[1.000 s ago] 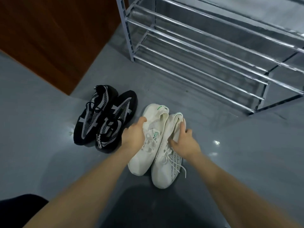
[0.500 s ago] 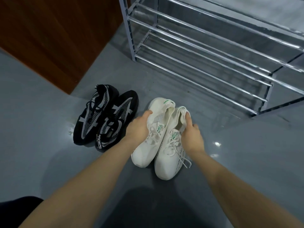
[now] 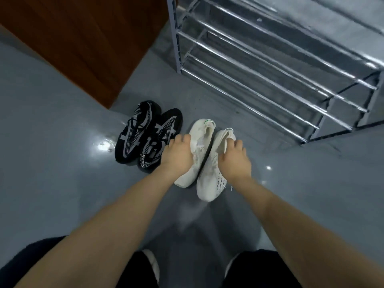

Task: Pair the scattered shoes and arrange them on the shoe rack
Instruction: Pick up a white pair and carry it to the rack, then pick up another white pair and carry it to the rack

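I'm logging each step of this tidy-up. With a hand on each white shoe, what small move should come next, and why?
Probably lift both at once toward the shoe rack. The left hand grips the left white shoe, the right hand the right white shoe; they lie paired, and the bars in view hold nothing.

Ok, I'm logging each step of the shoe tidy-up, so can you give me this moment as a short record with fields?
left hand: grips the left white sneaker at its collar
right hand: grips the right white sneaker at its collar
white pair: side by side on the grey floor, toes toward the person
black pair: black mesh sneakers together on the floor, left of the white pair, untouched
shoe rack: metal bars, no shoes on the visible shelves
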Motion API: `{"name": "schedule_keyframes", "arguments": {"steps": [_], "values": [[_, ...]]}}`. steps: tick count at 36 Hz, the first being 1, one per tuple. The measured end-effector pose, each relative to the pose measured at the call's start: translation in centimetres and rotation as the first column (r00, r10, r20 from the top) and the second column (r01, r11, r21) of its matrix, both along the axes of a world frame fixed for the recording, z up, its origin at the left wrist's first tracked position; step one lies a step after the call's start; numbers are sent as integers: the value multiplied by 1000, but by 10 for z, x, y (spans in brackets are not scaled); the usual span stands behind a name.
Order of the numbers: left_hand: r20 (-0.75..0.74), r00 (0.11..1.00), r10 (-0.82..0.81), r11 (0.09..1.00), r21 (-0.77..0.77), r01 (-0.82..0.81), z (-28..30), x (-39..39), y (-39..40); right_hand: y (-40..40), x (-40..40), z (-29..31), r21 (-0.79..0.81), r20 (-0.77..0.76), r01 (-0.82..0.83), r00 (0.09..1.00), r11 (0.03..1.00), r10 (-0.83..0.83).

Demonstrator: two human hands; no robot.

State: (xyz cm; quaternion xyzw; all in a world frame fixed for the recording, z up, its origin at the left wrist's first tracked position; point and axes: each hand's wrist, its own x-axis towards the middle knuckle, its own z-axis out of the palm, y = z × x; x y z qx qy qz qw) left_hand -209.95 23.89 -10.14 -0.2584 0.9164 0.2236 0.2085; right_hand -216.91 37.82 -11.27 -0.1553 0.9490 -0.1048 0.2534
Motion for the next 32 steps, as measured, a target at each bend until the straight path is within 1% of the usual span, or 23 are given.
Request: {"name": "schedule_keyframes", "arguments": {"steps": [2, 5, 10, 13, 16, 18, 20, 26, 29, 32], "values": [[-11, 999, 37, 999, 20, -37, 39, 7, -5, -7, 6, 39, -5, 14, -45, 999, 999, 45], [-18, 998, 58, 998, 11, -57, 104, 21, -13, -16, 16, 103, -16, 45, -108, 993, 994, 109], [-37, 989, 144, 987, 84, -140, 225, 50, -34, -36, 34, 222, -68, 89, -189, 977, 980, 195], [-48, 966, 252, 961, 133, -244, 297, 72, -47, -51, 49, 293, -76, 85, -248, 963, 966, 254], [-49, 919, 392, 905, 200, -375, 356, 94, -65, -69, 65, 353, -112, 72, -282, 954, 953, 291], [-58, 889, 454, 876, 213, -433, 399, 116, -80, -85, 80, 395, -145, 62, -314, 944, 938, 325], [-74, 883, 464, 875, 196, -444, 426, 131, -90, -96, 91, 422, -171, 36, -337, 937, 926, 347], [-103, 906, 410, 911, 89, -402, 513, 202, -123, -138, 136, 507, -230, -15, -444, 891, 866, 453], [-128, 879, 459, 888, 63, -455, 547, 239, -131, -158, 160, 542, -241, -53, -497, 865, 834, 500], [-133, 825, 549, 836, 63, -545, 576, 274, -133, -174, 183, 568, -252, -59, -546, 832, 799, 551]]}}
